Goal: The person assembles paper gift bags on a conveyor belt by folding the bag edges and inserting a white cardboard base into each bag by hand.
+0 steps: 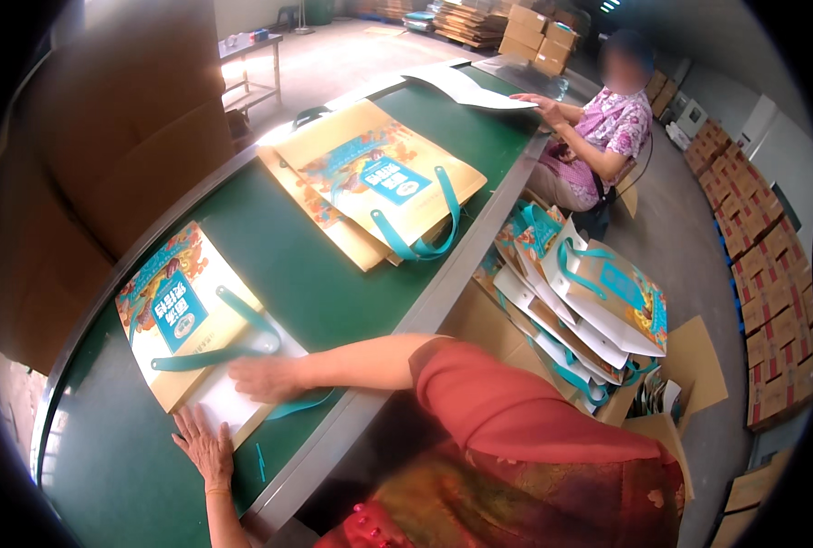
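Observation:
A cream paper gift bag with a colourful print and a blue label lies flat on the green table at the left, its white inner side showing at the near end. One teal ribbon handle loops over its front; another teal strip sticks out beside the white part. My left hand rests open at the bag's near left edge, fingers spread. On the white part sits my right hand, slightly blurred, fingers curled together; what is under them is hidden. A small teal piece lies near my left hand.
More flat bags are stacked farther along the green table. To my right, finished-looking bags pile on an open carton. A co-worker holds a white sheet at the far end. Stacked cartons line the right.

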Demonstrator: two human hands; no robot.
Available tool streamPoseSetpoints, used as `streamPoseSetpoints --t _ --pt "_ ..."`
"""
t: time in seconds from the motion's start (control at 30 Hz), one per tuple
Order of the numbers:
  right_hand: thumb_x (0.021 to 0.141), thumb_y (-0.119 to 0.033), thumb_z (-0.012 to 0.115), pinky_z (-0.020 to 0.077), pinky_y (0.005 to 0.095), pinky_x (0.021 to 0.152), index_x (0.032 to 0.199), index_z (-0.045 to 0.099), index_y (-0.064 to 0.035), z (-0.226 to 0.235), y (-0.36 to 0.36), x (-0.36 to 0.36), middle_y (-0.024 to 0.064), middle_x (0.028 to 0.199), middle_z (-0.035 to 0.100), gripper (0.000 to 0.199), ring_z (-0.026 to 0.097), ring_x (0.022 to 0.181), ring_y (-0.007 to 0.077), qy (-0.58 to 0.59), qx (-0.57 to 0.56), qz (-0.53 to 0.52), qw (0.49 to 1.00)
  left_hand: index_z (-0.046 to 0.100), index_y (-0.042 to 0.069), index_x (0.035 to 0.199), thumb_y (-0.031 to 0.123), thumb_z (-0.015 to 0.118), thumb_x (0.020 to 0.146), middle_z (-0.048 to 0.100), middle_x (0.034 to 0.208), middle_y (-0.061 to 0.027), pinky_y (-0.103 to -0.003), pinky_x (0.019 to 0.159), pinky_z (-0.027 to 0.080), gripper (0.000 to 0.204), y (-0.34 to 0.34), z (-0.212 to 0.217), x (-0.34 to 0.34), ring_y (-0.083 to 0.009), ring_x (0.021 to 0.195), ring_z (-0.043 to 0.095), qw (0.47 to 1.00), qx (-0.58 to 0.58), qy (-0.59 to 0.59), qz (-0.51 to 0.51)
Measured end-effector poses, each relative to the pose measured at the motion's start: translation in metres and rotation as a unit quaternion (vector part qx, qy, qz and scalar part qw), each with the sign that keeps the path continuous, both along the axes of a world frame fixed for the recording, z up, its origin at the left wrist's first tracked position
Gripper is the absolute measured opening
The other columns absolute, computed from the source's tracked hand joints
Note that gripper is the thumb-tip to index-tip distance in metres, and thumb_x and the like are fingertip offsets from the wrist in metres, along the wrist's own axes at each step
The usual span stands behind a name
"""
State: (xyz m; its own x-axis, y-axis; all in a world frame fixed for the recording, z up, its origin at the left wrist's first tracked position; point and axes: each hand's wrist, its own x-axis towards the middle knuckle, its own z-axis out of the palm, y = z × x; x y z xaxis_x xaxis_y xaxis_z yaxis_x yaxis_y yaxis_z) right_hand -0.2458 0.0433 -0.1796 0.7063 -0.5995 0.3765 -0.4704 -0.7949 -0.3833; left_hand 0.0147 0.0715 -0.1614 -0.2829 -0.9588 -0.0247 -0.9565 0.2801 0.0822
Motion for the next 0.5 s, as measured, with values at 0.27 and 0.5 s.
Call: streamPoseSetpoints --t 0.27,0.5 --pt "0.084 -0.018 0.053 0.0283 0.0454 0.107 0.097 0.055 0.0035 0.015 0.005 0.004 0.0234 0.117 0.049 0.025 0.041 0.121 0.0399 0.014 0.04 0.007 0.999 0.035 0.007 0.142 0.047 0.044 0.09 0.021 0.153 -0.0151 -0.06 0.11 0.006 0.066 0.007 0.02 -0.007 -0.0339 0.143 0.01 0.999 0.04 -0.001 0.034" --pt "0.082 -0.015 0.055 0.0331 0.045 0.104 0.096 0.056 0.0029 0.005 0.007 0.002 0.0226 0.116 0.05 0.023 0.044 0.117 0.0391 -0.031 0.002 -0.014 0.999 0.045 0.007 0.133 0.029 0.052 0.091 0.036 0.145 -0.012 -0.058 0.111 0.007 0.048 0.007 -0.008 -0.015 -0.0315 0.141 0.021 0.988 -0.132 -0.025 -0.073"
